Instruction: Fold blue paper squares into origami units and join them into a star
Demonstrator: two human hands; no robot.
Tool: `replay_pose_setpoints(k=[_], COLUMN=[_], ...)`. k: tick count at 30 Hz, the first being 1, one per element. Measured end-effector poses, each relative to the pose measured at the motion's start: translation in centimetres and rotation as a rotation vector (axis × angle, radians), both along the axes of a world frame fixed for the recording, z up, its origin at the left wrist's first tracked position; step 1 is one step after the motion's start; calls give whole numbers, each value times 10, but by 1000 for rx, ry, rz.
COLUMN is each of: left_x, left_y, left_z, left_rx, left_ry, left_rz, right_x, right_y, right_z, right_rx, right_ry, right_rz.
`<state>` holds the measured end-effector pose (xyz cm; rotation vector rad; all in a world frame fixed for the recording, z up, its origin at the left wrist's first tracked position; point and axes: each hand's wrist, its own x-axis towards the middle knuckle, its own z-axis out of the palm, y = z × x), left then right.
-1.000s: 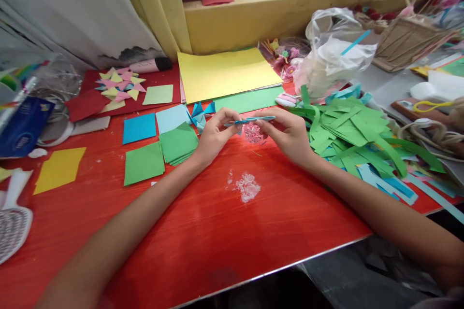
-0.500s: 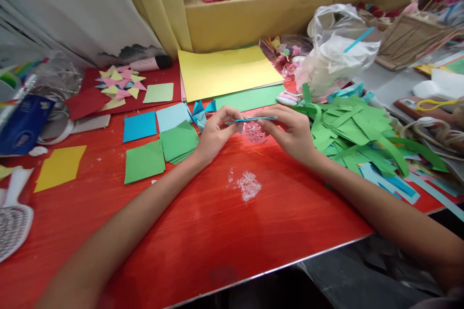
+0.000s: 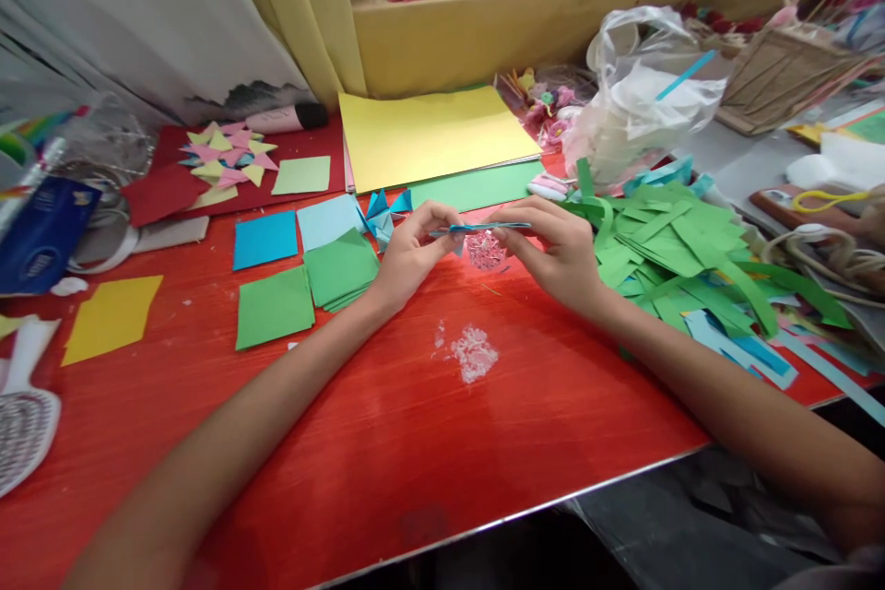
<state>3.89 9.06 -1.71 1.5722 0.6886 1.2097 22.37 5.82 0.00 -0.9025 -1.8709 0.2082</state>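
A thin piece of folded blue paper [image 3: 484, 226] is held nearly edge-on above the red table [image 3: 387, 442]. My left hand [image 3: 418, 249] pinches its left end between thumb and fingers. At the other end, my right hand [image 3: 549, 244] grips it the same way. Just left of my left hand are a blue folded paper shape [image 3: 383, 214], a pile of green paper squares [image 3: 341, 267], a light blue square [image 3: 328, 221], a darker blue square [image 3: 265, 240] and a single green square [image 3: 275, 309].
Green paper strips [image 3: 691, 249] heap up on the right. Yellow sheets [image 3: 435, 138] lie at the back, near a plastic bag [image 3: 636, 111]. A pink, yellow and blue paper star [image 3: 228, 155] rests on red paper at back left. A hairbrush [image 3: 28, 415] lies at far left.
Both hands stay almost in place, still holding the blue paper, which seems slightly shifted between the fingers. The view has moved very slightly.
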Motion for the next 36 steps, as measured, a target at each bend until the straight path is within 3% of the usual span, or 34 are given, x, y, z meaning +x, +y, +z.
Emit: replay_pose_setpoints(k=[13,26,36], left_x=[1,0,1], left_y=[-1,-1,-3], left_z=[2,2,1], left_rx=[-44,-42,-42], left_ry=[-35,-31,-9], left_rz=[-24,-3,-14], right_x=[0,2,1], right_y=[0,1,1], right_z=[-2,-1,0], right_rx=[-34,46,-105], right_ry=[31,-70,30], right_rz=[36,-8,8])
